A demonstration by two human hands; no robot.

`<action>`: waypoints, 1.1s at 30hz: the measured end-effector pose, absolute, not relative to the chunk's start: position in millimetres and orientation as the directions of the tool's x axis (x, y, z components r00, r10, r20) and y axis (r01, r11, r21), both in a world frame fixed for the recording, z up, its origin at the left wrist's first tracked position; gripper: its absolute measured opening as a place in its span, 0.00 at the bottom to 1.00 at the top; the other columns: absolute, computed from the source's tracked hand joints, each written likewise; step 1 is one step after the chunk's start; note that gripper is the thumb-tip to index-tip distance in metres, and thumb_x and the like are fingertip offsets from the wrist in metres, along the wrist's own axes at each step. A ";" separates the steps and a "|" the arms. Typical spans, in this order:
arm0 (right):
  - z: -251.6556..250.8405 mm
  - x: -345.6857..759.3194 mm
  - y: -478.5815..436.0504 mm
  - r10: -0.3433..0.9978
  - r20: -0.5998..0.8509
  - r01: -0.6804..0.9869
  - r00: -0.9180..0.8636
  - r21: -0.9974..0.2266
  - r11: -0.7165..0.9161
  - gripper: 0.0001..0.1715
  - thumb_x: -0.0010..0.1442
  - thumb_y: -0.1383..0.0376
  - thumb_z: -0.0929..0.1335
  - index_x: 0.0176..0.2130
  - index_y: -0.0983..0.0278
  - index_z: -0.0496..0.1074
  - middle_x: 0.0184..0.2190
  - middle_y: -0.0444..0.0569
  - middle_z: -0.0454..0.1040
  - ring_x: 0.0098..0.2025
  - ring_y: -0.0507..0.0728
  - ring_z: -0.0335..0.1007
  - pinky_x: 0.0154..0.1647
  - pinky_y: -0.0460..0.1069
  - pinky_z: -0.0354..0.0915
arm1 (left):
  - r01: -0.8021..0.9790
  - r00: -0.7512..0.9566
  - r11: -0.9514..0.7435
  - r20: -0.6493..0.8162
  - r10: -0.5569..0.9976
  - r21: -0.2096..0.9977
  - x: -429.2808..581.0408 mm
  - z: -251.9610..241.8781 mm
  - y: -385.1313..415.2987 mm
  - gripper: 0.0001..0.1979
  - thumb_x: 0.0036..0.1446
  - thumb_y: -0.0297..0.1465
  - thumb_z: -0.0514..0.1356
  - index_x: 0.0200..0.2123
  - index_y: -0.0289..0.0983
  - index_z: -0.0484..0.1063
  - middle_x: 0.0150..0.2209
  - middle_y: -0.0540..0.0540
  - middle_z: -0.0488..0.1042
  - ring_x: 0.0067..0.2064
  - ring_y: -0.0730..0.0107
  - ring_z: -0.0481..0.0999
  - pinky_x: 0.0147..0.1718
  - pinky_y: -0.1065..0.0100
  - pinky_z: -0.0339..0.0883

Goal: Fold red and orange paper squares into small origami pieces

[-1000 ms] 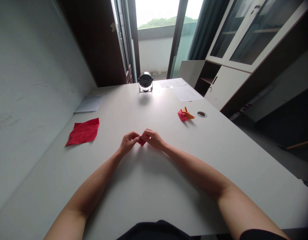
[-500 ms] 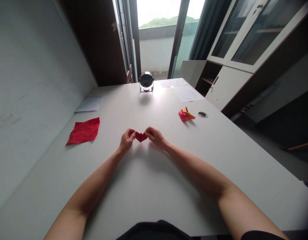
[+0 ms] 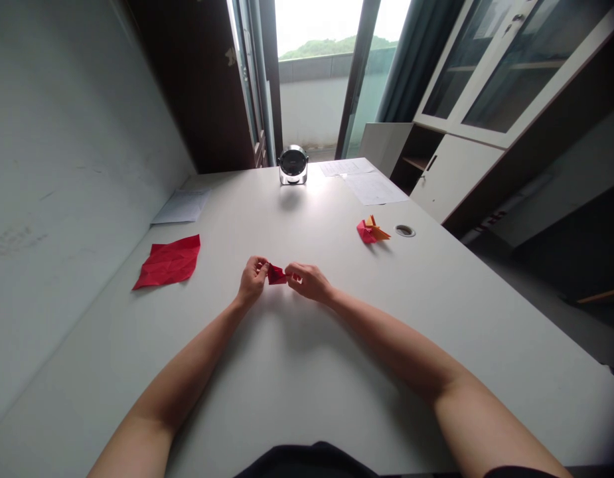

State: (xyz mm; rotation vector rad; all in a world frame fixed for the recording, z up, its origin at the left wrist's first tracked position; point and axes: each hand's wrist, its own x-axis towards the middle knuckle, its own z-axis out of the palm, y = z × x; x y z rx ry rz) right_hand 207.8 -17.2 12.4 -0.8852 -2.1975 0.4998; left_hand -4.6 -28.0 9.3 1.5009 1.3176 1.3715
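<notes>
A small folded piece of red paper [image 3: 276,275] is held between my two hands, over the middle of the white table [image 3: 307,372]. My left hand [image 3: 253,277] pinches its left end between thumb and fingers. At the other end, my right hand [image 3: 307,280] grips the paper, and a bit of red shows between its fingers. To the left lies a creased sheet of red paper [image 3: 168,261]. A folded paper figure in pink-red and orange [image 3: 371,230] rests beyond my right hand.
A round black and silver device on a stand [image 3: 293,164] stands at the far edge. White sheets [image 3: 374,188] lie at the back right, more papers [image 3: 181,206] at the back left. A round cable hole [image 3: 405,230] sits near the right edge. A wall borders the left.
My right hand has shifted its grip lower on the red paper and turned slightly. The folded paper has changed from a symmetric V-notched outline to a slanted one. My left hand stays nearly still.
</notes>
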 end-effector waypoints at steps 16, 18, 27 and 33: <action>12.7 209.3 -14.5 0.607 0.461 0.536 -0.647 -0.291 0.792 0.12 0.69 0.60 0.64 0.38 0.60 0.76 0.34 0.48 0.75 0.32 0.52 0.65 0.31 0.46 0.54 | 0.141 -0.082 -0.218 0.230 0.970 0.966 -5.8 4.0 -24.9 0.11 0.63 0.40 0.59 0.38 0.38 0.67 0.30 0.49 0.73 0.32 0.70 0.72 0.37 0.66 0.69; 12.1 209.4 -13.8 0.638 0.468 0.558 -0.612 -0.316 0.767 0.13 0.68 0.61 0.64 0.35 0.61 0.74 0.33 0.48 0.75 0.31 0.52 0.64 0.30 0.46 0.53 | 0.065 -0.098 -0.199 0.205 0.974 0.978 -5.3 3.1 -23.3 0.11 0.62 0.40 0.58 0.39 0.38 0.66 0.31 0.50 0.71 0.31 0.72 0.71 0.37 0.66 0.69; 11.9 212.2 -11.5 0.747 0.489 0.526 -0.451 -0.530 0.665 0.09 0.63 0.67 0.64 0.30 0.62 0.70 0.28 0.44 0.72 0.26 0.50 0.59 0.30 0.45 0.53 | -0.102 -0.040 -0.054 0.050 0.998 0.993 -3.0 5.6 -25.2 0.14 0.62 0.43 0.57 0.39 0.39 0.61 0.25 0.53 0.70 0.27 0.72 0.72 0.39 0.62 0.72; 8.9 211.5 -10.7 0.749 0.490 0.466 -0.446 -0.587 0.662 0.07 0.63 0.66 0.64 0.33 0.61 0.70 0.30 0.44 0.73 0.28 0.50 0.62 0.32 0.45 0.56 | -0.066 0.020 -0.096 0.097 0.995 0.993 -3.8 12.5 -29.6 0.17 0.57 0.41 0.64 0.44 0.38 0.67 0.34 0.49 0.75 0.26 0.76 0.70 0.37 0.65 0.72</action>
